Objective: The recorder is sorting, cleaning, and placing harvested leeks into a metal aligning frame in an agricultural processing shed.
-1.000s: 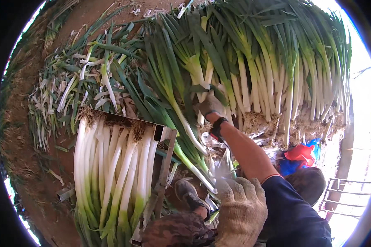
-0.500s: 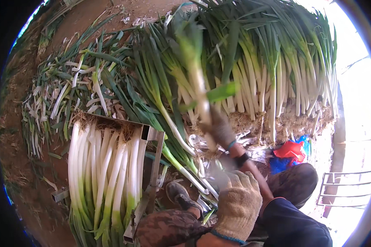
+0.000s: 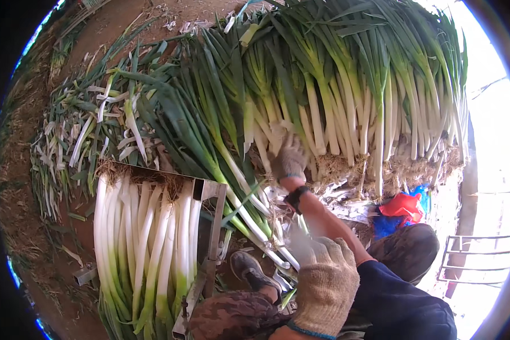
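My right hand (image 3: 289,160), in a knitted glove with a dark watch at the wrist, reaches forward to the white lower ends of the piled leeks (image 3: 334,107). Its fingers are stretched out against a pale stalk; their tips blur. Close to my body, my left hand (image 3: 327,280) wears a beige glove, its fingers curled inward. A grey blur beside those fingers hides whatever they hold. Between the hands and the metal frame (image 3: 209,226), several loose leeks (image 3: 241,221) lie slanted. More leeks (image 3: 147,226) rest in that frame, roots at its far end.
Trimmed leaves and peelings (image 3: 68,141) litter the soil at the left. Red and blue plastic (image 3: 402,207) lies beside my right knee (image 3: 405,252). My shoe (image 3: 252,272) stands near the frame. A metal rack (image 3: 476,258) is at the far right.
My right hand has moved forward and slightly left. The leek it was swinging in a blur is out of its grip, apparently among the pile. My left hand has stayed almost still.
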{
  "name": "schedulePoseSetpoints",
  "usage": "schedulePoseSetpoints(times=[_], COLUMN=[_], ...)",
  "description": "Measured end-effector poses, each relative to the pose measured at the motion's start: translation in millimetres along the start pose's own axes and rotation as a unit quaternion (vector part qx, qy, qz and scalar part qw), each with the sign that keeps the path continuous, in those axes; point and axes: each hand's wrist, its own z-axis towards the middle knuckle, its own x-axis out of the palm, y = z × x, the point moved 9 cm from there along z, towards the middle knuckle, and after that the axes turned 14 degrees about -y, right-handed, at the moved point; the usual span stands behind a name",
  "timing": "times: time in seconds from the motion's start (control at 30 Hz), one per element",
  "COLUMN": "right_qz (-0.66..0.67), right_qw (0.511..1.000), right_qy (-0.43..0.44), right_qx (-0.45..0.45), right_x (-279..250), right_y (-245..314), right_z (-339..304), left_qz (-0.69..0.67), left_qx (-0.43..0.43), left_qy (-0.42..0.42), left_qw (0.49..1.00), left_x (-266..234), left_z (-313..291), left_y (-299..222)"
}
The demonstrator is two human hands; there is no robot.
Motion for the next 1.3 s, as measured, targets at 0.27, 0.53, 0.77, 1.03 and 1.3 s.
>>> schedulePoseSetpoints(times=[0.27, 0.53, 0.77, 1.03, 1.3], right_qz=[0.045, 0.445, 0.504, 0.455, 0.273], right_qw=[0.984, 0.848, 0.766, 0.809, 0.93], right_qy=[0.138, 0.265, 0.325, 0.334, 0.202], right_qx=[0.101, 0.114, 0.229, 0.162, -0.14], right_x=[31, -52, -50, -65, -75], right_y=[-10, -9, -88, -56, 29], right_z=[11, 5, -37, -47, -118], left_qz=[-0.029, -0.085, -0.04, -0.08, -0.05], left_qx=[0.001, -0.016, 0.02, 0.008, 0.021], left_qy=[0.096, 0.026, 0.012, 0.048, 0.007], left_qw=[0.995, 0.996, 0.999, 0.996, 0.999], left_x=[-7, 11, 2, 13, 9], left_z=[-9, -13, -4, -13, -8], left_y=[7, 0, -10, -18, -20])
